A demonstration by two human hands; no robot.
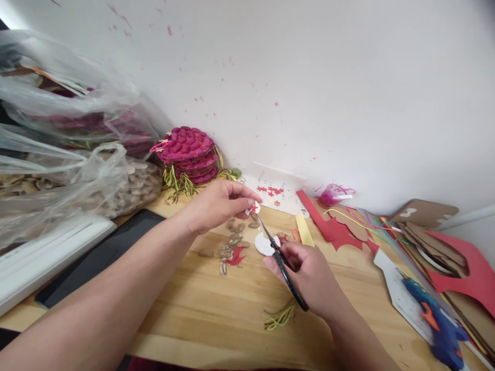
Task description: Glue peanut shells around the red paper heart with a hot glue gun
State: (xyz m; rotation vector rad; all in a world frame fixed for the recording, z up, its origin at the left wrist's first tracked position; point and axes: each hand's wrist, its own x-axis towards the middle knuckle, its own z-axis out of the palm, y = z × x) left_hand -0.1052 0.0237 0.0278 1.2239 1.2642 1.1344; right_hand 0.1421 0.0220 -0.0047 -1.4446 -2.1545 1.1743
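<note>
Between the thumb and fingers of my left hand (228,202) is a small white paper piece with a red star (253,208) on it. My right hand (309,273) is closed round the black handles of a pair of scissors (285,268). The blades point up and left, with their tips at the star piece. Under the scissors lies a round white paper piece (264,244). Left of it are a red paper scrap (234,256) and several brown seed-like pieces (234,238). A bundle of yellow-green strings (280,317) lies near my right wrist.
Small red stars (270,190) lie on a white sheet at the wall. A stack of magenta discs (189,154) stands back left, beside clear plastic bags (77,154). A blue glue gun (435,319) and red paper offcuts (340,234) lie right. A dark tablet (116,247) lies under my left arm.
</note>
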